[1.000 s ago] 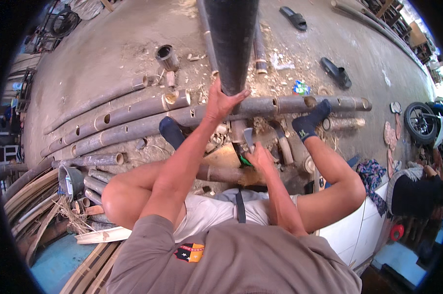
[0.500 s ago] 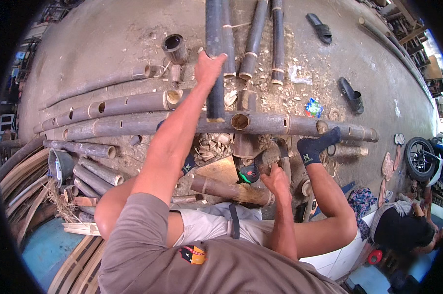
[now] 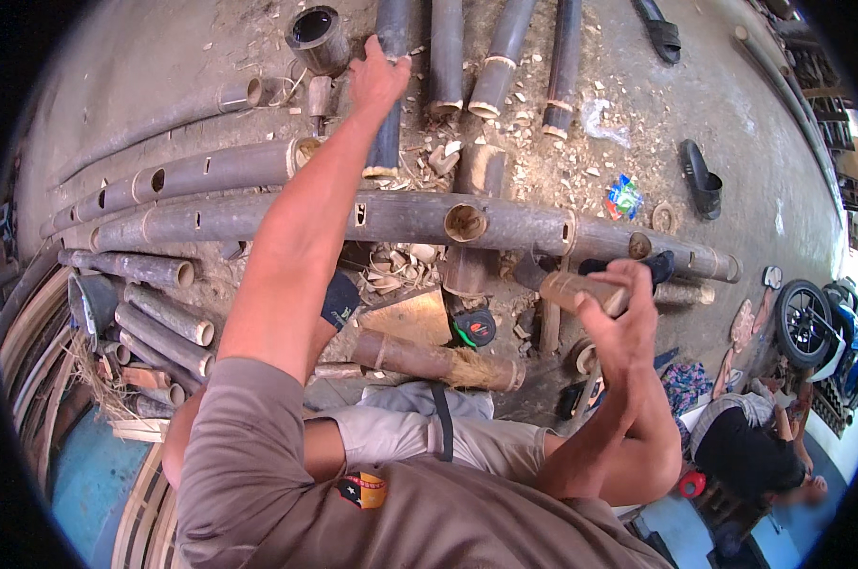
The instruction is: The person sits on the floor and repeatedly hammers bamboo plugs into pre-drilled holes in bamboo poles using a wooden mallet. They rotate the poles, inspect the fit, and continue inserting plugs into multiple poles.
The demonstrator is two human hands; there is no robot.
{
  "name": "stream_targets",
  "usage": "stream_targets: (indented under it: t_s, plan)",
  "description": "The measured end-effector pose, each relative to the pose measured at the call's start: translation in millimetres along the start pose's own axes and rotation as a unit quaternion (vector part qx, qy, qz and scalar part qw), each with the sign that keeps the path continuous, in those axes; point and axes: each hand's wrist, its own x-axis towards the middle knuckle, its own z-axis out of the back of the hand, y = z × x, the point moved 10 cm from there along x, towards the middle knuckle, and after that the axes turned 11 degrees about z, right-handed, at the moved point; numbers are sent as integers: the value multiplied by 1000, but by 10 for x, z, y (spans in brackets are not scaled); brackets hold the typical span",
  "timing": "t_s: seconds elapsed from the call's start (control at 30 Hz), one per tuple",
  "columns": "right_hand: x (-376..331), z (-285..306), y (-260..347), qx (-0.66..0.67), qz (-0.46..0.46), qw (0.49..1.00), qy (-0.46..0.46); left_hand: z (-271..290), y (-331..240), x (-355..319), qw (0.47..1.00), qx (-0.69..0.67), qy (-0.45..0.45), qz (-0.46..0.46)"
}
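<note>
My left hand (image 3: pixel 379 80) reaches far forward and rests on a dark bamboo section (image 3: pixel 387 142) lying on the ground beside three similar cut sections (image 3: pixel 497 59). My right hand (image 3: pixel 626 321) is raised at the right and grips a short light-coloured bamboo piece (image 3: pixel 577 290). A long dark bamboo pole (image 3: pixel 372 220) lies crosswise in front of my knees. A shorter bamboo log (image 3: pixel 436 360) with a frayed end lies just ahead of my lap, with a tape measure (image 3: pixel 474 328) behind it.
Many bamboo poles (image 3: pixel 154 313) are stacked at the left, and a short hollow tube (image 3: pixel 317 36) stands at the top. Wood chips litter the concrete. Sandals (image 3: pixel 702 178) lie at the right. Another person (image 3: pixel 744 446) crouches at lower right, near a motorbike wheel (image 3: pixel 804 322).
The big dark bamboo that my left hand held up near the camera has gone down onto the ground among the cut sections. My right hand has lifted with a short bamboo piece.
</note>
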Motion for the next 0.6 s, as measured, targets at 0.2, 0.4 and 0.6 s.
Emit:
stream_targets:
  t_s: [0.2, 0.4, 0.6]
  plan:
    - [913, 25, 539, -31, 107, 993, -27, -5, -1126, -1858, 885, -297, 318, -170]
    - [1689, -334, 922, 198, 197, 952, -122, 109, -1171, -2289, 867, -338, 356, -88]
    - [2229, -1863, 743, 448, 130, 878, 108, -161, -484, -2255, 837, -407, 338, 138]
